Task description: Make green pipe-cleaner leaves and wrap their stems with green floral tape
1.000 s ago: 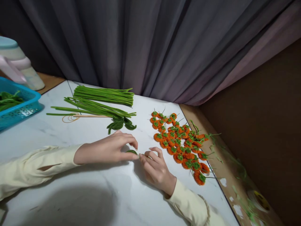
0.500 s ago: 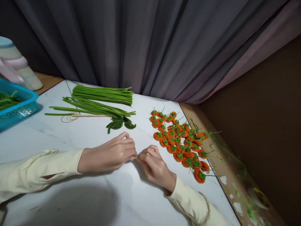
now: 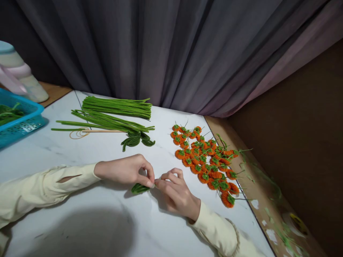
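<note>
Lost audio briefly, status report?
Left hand pinching dark green leaf piece; right hand pinching at its tip. No obstruction seen around either hand.

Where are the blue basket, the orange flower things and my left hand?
Blue basket [image 3: 20, 131]: head view, on its side wall.
Orange flower things [image 3: 227, 200]: head view, on the nearest one's orange part.
Left hand [image 3: 122, 170]: head view, back of the hand.
</note>
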`<state>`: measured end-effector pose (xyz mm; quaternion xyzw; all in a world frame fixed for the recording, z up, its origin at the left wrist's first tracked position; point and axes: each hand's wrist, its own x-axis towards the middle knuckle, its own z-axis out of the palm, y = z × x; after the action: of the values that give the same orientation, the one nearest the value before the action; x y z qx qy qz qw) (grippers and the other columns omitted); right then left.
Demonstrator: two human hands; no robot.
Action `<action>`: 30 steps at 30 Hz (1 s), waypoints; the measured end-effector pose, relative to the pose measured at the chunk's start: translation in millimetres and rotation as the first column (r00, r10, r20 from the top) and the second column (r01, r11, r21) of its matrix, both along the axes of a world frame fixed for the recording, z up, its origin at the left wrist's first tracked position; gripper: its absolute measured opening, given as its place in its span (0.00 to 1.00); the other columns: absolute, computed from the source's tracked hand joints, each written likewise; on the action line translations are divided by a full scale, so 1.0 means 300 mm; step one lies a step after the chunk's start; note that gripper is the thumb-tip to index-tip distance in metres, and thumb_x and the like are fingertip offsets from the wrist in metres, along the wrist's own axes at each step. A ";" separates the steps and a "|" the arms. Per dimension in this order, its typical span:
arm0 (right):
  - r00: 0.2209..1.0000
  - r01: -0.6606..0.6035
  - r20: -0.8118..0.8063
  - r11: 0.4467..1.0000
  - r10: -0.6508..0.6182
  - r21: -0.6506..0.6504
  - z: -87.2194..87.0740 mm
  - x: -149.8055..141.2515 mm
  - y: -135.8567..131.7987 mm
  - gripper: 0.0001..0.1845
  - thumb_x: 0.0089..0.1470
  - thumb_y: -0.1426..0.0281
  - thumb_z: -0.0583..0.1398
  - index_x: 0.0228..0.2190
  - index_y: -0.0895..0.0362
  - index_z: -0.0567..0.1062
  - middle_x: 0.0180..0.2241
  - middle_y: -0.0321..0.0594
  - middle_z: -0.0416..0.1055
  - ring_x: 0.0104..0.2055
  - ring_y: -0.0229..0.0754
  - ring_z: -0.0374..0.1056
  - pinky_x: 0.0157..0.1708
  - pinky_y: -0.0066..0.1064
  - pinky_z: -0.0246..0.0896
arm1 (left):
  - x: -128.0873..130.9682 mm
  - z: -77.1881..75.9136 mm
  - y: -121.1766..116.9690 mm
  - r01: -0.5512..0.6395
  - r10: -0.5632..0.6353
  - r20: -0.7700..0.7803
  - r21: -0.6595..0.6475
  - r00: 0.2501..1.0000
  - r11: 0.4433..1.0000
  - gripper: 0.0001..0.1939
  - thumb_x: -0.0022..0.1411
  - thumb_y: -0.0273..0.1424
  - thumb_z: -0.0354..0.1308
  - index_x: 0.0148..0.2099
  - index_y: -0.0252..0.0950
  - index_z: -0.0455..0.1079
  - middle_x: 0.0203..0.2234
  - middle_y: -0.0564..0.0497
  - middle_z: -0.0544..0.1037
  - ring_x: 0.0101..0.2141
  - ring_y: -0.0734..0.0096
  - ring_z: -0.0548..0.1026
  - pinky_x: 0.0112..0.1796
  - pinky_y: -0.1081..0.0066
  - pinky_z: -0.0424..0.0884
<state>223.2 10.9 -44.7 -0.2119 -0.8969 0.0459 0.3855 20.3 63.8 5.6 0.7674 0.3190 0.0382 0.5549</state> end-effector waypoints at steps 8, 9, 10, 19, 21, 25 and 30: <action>0.997 0.009 0.067 0.967 -0.027 0.256 0.008 0.008 -0.016 0.10 0.56 0.82 0.52 0.40 0.68 0.70 0.31 0.45 0.77 0.37 0.40 0.68 0.36 0.33 0.57 | 0.010 -0.060 0.009 -0.098 0.152 0.059 -0.528 0.987 0.844 0.06 0.43 0.30 0.66 0.28 0.34 0.77 0.22 0.53 0.78 0.24 0.75 0.70 0.28 0.76 0.64; 0.997 0.008 0.069 0.963 -0.028 0.270 0.005 0.011 -0.014 0.10 0.55 0.82 0.53 0.40 0.69 0.70 0.31 0.46 0.77 0.37 0.40 0.68 0.36 0.33 0.57 | 0.011 -0.064 0.013 -0.109 0.158 0.047 -0.534 0.986 0.838 0.07 0.43 0.30 0.67 0.28 0.34 0.77 0.22 0.53 0.78 0.25 0.75 0.70 0.28 0.76 0.64; 0.997 0.007 0.067 0.962 -0.026 0.274 0.003 0.013 -0.012 0.10 0.55 0.82 0.53 0.40 0.69 0.70 0.31 0.46 0.77 0.37 0.40 0.68 0.36 0.34 0.57 | 0.012 -0.064 0.019 -0.117 0.159 0.035 -0.525 0.987 0.843 0.07 0.43 0.31 0.67 0.28 0.34 0.77 0.22 0.52 0.78 0.25 0.74 0.70 0.28 0.76 0.64; 0.998 0.050 0.027 0.993 -0.053 0.102 -0.004 0.014 0.006 0.15 0.52 0.82 0.50 0.43 0.65 0.66 0.28 0.43 0.74 0.32 0.41 0.65 0.35 0.36 0.56 | -0.013 0.068 -0.047 -0.167 0.107 0.129 0.714 0.986 0.680 0.12 0.62 0.40 0.54 0.36 0.37 0.73 0.36 0.51 0.78 0.44 0.63 0.71 0.47 0.65 0.57; 0.998 0.049 0.022 0.996 -0.051 0.071 -0.003 0.012 0.007 0.15 0.51 0.82 0.51 0.42 0.63 0.66 0.27 0.42 0.73 0.31 0.41 0.64 0.34 0.36 0.55 | -0.012 0.056 -0.101 -0.112 0.017 0.114 0.922 0.993 0.370 0.07 0.62 0.35 0.56 0.37 0.39 0.72 0.36 0.52 0.78 0.49 0.61 0.68 0.51 0.61 0.50; 1.000 0.028 0.004 0.999 -0.028 0.015 -0.002 0.009 0.008 0.14 0.50 0.83 0.50 0.40 0.61 0.66 0.25 0.41 0.72 0.30 0.42 0.63 0.33 0.37 0.54 | 0.005 0.001 -0.146 0.033 -0.063 -0.027 0.995 0.998 0.096 0.14 0.65 0.19 0.44 0.36 0.36 0.70 0.36 0.49 0.78 0.49 0.67 0.69 0.52 0.63 0.47; 0.999 0.042 -0.006 0.998 -0.042 -0.045 0.003 0.003 0.007 0.12 0.53 0.83 0.50 0.38 0.59 0.66 0.28 0.41 0.72 0.30 0.40 0.64 0.32 0.35 0.53 | 0.006 -0.011 -0.110 0.081 -0.138 -0.064 0.989 0.988 0.125 0.19 0.65 0.17 0.39 0.33 0.34 0.69 0.30 0.47 0.77 0.41 0.68 0.72 0.48 0.64 0.49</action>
<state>224.0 13.1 -43.9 -0.2390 -0.8897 0.0588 0.3844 22.0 31.0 2.4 0.9626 0.1459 0.2143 -0.0788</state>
